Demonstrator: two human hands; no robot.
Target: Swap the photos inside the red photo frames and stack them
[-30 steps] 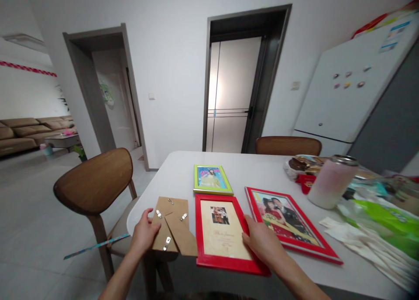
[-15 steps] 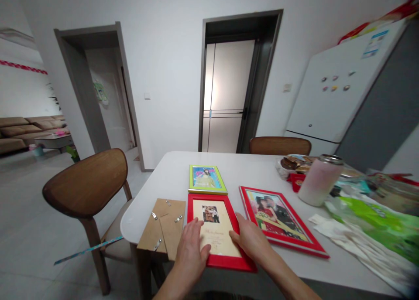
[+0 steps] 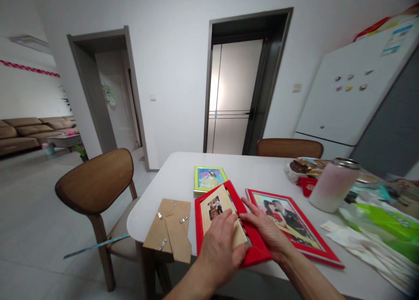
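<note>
A cream insert sheet with a small photo lies askew over a red frame, which is tilted up off the table. My left hand is closed on the sheet's right part, thumb at its lower corner. My right hand grips the frame's right side. Left of them lies the brown backing board with metal clips and a stand leg. A green frame with a picture is behind. To the right lies another red frame holding a picture of two people.
A pink and white bottle, a green plastic package and white cloth gloves are at the right of the white table. Wooden chairs stand at the left and far side.
The cream sheet has come out of its flat place in the frame and is turned, with my left hand now on it. The red frame has tilted. The view has shifted slightly left.
</note>
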